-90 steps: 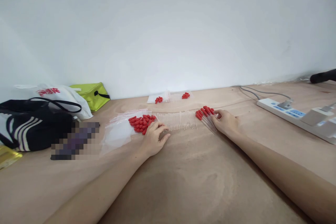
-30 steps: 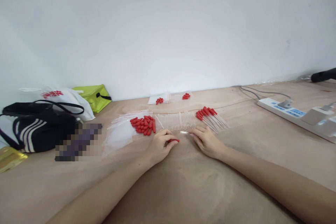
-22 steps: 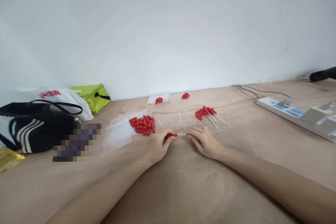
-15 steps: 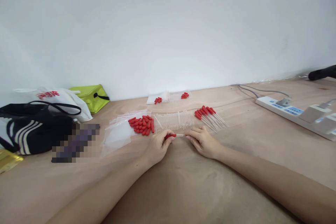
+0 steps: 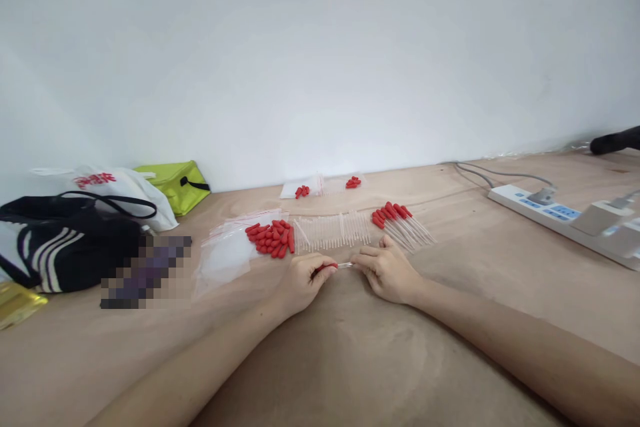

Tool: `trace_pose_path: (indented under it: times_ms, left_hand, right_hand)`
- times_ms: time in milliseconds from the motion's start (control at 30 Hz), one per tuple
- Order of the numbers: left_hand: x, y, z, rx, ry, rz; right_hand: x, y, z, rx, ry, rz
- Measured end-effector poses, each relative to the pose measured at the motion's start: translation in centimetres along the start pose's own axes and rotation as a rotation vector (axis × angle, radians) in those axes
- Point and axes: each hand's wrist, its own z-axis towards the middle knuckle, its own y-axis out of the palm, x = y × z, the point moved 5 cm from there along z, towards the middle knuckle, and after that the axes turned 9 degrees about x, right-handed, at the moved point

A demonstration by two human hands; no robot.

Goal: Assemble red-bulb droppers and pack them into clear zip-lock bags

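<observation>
My left hand [image 5: 306, 280] pinches a red rubber bulb [image 5: 326, 269], mostly covered by its fingers. From the bulb a clear dropper tube [image 5: 345, 265] runs across to my right hand [image 5: 387, 271], whose closed fingers grip its other end. Just beyond my left hand lies a heap of loose red bulbs [image 5: 273, 238]. A row of clear tubes [image 5: 330, 230] lies behind both hands. Past my right hand, several droppers with red bulbs on clear tubes [image 5: 403, 223] lie side by side.
Clear zip bags [image 5: 225, 257] lie left of the loose bulbs. Small bags with red bulbs [image 5: 302, 191] sit by the wall. A black bag [image 5: 70, 243], a white plastic bag [image 5: 145, 197] and a green bag [image 5: 175, 187] stand at left. A white power strip [image 5: 560, 217] lies at right.
Both hands have shifted slightly nearer to me, with the bulb and tube between them. My left fingers now cover more of the bulb.
</observation>
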Motion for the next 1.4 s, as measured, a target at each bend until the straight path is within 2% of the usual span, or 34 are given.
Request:
trace_pose_path:
  times_ms: [167,433,667,767,867,967,1067,1133,1233,1400]
  left_hand:
    - [0.2,-0.1,-0.1,0.011,0.048,0.03]
    - [0.8,0.3,-0.7,-0.046,0.16,0.017]
    - [0.8,0.2,-0.3,-0.045,0.185,-0.013]
    - [0.3,0.0,-0.2,0.001,0.202,-0.047]
    - [-0.9,-0.5,-0.2,0.126,0.153,-0.016]
    - [-2.3,-1.1,-0.4,0.215,0.02,0.045]
    - [-2.7,-0.8,-0.5,0.147,-0.03,0.082]
    - [-2.5,-0.6,-0.5,0.077,-0.02,0.101]
    - [-2.0,-0.4,-0.4,0.026,-0.025,0.106]
    - [-1.8,-0.4,-0.3,-0.005,-0.025,0.121]
  right_hand:
    - [-0.4,0.0,0.0,-0.027,0.014,0.052]
    - [-1.4,-0.1,0.3,-0.062,-0.011,0.198]
    - [-1.8,-0.1,0.5,-0.065,-0.016,0.156]
    - [-1.9,-0.5,0.8,-0.046,-0.066,0.021]
    - [-1.2,-1.0,1.1,-0.05,-0.09,-0.096]
    - [1.7,-1.9,1.3,0.018,0.09,-0.142]
    - [6.1,-3.1,1.1,0.152,0.417,-0.191]
    - [8.3,-3.5,0.6,0.158,0.57,-0.246]
    - [9.8,-3.2,0.2,0.082,0.677,-0.344]
    - [10.3,-2.3,-0.1,0.012,0.744,-0.392]
